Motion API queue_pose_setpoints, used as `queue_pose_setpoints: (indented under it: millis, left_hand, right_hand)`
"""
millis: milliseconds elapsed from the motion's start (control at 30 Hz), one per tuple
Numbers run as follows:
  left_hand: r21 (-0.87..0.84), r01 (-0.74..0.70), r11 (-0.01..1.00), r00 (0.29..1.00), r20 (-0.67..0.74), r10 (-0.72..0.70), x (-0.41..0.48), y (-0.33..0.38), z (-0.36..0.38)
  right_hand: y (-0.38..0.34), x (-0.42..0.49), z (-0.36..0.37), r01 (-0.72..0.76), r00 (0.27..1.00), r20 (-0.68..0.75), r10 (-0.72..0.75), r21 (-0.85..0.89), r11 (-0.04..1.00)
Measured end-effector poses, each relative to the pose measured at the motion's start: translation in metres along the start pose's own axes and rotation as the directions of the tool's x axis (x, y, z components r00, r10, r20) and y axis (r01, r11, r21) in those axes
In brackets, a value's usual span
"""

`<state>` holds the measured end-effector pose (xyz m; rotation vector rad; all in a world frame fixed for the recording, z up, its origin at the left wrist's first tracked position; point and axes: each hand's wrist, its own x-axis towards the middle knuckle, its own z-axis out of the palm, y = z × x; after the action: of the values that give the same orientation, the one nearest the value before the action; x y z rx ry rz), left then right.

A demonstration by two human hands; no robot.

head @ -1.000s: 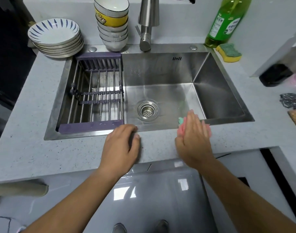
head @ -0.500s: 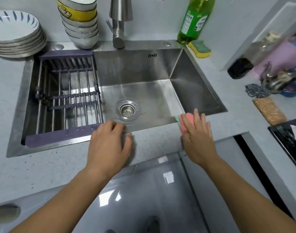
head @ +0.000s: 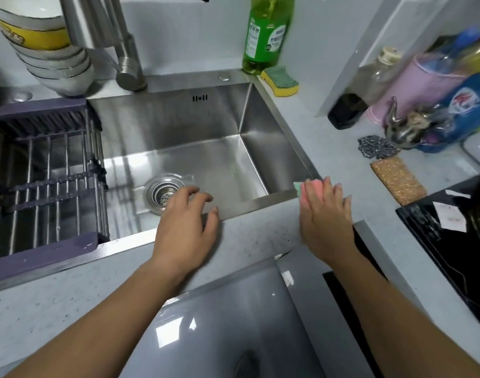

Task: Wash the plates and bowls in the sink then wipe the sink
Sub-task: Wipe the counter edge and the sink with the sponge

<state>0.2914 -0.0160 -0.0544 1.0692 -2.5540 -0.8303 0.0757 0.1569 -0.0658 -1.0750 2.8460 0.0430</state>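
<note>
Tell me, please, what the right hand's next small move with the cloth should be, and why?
Probably slide the cloth back along the right rim of the sink. The right hand presses it flat on the front right corner, the basin holds no dishes, and the left hand merely rests on the front rim.

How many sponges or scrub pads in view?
4: yellow-and-green sponge beside the green plastic bottle; pink-and-green sponge under the right hand at the stainless-steel sink's front-right corner; dark wire scourer and brown rectangular pad on the right counter. Others may be hidden.
</note>
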Motion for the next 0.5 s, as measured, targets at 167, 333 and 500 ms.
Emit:
queue_pose_setpoints:
  millis: [167, 333, 500]
  left_hand:
    - [-0.025, 0.018, 1.000, 1.000, 0.008, -0.018, 0.023, 0.027, 0.022]
    - [-0.010, 0.044, 0.999, 0.998, 0.033, -0.044, 0.042, 0.039, 0.032]
    - [0.032, 0.122, 0.992, 0.991, 0.044, -0.123, 0.050, 0.043, 0.044]
  right_hand:
    - [-0.032, -0.030, 0.014, 0.451, 0.892, 0.017, -0.451, 0.022, 0.892]
    - [0.028, -0.004, 0.006, 0.288, 0.957, 0.032, -0.288, 0.012, 0.958]
    - [0.056, 0.011, -0.006, 0.028, 0.999, -0.020, -0.026, 0.125, 0.992]
